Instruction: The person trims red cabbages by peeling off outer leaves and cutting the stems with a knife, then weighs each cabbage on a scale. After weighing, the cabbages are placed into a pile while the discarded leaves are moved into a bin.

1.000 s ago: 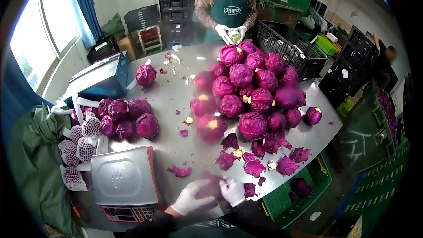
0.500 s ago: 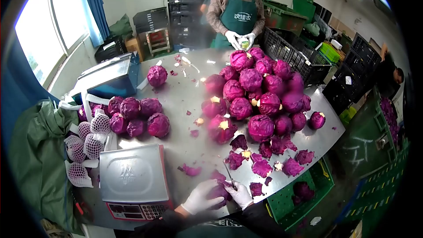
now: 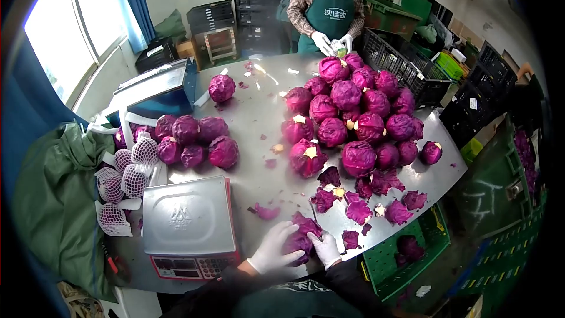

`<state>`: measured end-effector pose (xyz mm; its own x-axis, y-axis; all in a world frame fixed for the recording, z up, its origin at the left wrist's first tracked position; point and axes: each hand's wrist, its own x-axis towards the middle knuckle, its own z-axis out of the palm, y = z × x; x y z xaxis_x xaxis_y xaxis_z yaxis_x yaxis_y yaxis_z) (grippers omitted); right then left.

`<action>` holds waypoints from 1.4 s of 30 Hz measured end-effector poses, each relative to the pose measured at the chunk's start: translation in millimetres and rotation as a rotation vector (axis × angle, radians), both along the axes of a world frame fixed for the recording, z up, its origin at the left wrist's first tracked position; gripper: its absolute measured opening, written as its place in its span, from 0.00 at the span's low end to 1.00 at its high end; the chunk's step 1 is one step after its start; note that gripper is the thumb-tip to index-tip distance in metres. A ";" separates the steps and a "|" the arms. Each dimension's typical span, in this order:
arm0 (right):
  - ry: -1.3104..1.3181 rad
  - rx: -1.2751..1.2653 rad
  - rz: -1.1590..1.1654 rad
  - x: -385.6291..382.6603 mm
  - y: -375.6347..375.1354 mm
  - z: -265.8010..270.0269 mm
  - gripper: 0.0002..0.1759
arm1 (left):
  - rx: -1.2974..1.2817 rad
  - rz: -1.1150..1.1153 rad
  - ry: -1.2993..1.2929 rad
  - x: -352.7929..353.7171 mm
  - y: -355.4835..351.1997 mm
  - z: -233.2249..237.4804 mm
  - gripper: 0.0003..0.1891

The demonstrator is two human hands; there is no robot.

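At the table's front edge, my left hand (image 3: 273, 249), in a white glove, is wrapped around the left side of a red cabbage (image 3: 304, 231). From the other side my right hand (image 3: 325, 249), also gloved, rests its fingers against the same cabbage. A thin dark knife (image 3: 316, 212) points up and away from the right hand; its handle is hidden. Loose purple leaves (image 3: 358, 212) lie to the right of the hands, and a leaf scrap (image 3: 266, 212) is to their left. A large pile of red cabbages (image 3: 358, 115) sits beyond them.
A scale (image 3: 187, 215) stands left, near net-wrapped cabbages (image 3: 135, 181) and a group of bare ones (image 3: 223, 152). A green crate (image 3: 385, 271) holding purple leaves is below the table's right edge. Across the table stands a co-worker (image 3: 332, 15) with gloved hands together.
The view has shifted, so the scene sits further right and higher. My right fingers have straightened along the cabbage, and the knife now points further away from me.
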<state>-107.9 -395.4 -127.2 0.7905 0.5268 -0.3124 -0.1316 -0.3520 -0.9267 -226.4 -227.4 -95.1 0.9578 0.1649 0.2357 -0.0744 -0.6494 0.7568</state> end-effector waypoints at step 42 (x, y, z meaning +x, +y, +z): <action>-0.170 0.020 0.043 -0.8 -1.6 -13.4 0.19 | 0.337 -0.070 0.074 12.5 -11.1 41.3 0.56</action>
<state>-108.7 -397.0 -140.6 0.8077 0.5661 -0.1648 0.0425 -0.3347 -0.9414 -213.9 -238.5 -53.9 0.9805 0.0231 0.1950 -0.0804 -0.8587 0.5062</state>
